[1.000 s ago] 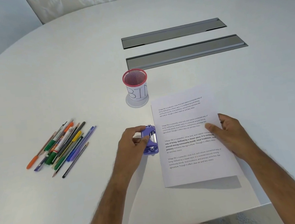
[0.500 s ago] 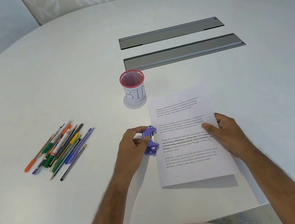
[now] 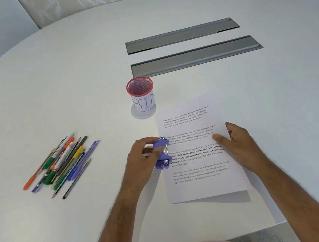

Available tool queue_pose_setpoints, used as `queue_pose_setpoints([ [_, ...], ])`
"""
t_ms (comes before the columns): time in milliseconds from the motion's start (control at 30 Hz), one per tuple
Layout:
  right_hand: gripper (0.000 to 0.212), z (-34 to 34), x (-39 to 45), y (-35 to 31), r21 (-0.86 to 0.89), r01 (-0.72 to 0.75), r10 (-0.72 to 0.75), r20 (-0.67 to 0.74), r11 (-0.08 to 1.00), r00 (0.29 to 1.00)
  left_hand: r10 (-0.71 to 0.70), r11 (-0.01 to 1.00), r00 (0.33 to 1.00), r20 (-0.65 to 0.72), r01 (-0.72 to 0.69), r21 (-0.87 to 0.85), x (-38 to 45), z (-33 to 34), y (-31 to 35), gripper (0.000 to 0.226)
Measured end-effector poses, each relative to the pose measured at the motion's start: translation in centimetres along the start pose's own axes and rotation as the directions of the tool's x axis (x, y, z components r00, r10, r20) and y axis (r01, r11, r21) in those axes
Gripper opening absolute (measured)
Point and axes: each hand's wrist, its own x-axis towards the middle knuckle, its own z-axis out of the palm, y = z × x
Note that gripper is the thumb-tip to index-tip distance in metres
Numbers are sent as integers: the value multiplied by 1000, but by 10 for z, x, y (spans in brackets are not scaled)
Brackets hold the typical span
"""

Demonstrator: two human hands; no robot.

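**Head view: a purple hole punch [image 3: 161, 153] sits on the left edge of a printed sheet [image 3: 201, 184]**

Head view, looking down at a white desk [image 3: 71, 87], starting from the near edge. Two bare forearms reach in from below.

The left hand [image 3: 140, 155] grips the small hole punch, with fingers curled over its top and the thumb pinching its side. The right hand [image 3: 238, 144] lies flat on the right half of the sheet. Its fingers are relaxed and pin the paper down without gripping it.

The punch sits at about the middle of the sheet's left edge. Its long axis runs along that edge, from near to far, and its mouth faces right over the margin. The sheet also runs lengthwise from near to far. It carries four short blocks of text, whose lines climb slightly to the right.

Lining up the punch looks done. No holes show in the paper, so the squeeze itself probably remains, followed by sliding the punch off.

Farther out, just beyond the sheet's top left corner, stands a red mesh cup [image 3: 141, 98] labelled "BIN". A loose pile of pens and pencils [image 3: 64, 163] lies well to the left. Beyond the cup, two long grey slots [image 3: 195, 57] are set into the desk.
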Motion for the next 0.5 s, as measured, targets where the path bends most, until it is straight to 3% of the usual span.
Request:
queue_pose_setpoints([
  [200, 19, -1, 1, 0, -1, -14, 14, -5, 1000, 1000, 88, 993, 989, -118, -78, 85, 26, 1, 5, 11],
  [500, 17, -4, 4, 3, -20, -22, 22, 5, 1000, 1000, 7, 939, 982, -191, 59, 339, 63, 33, 19, 31],
])
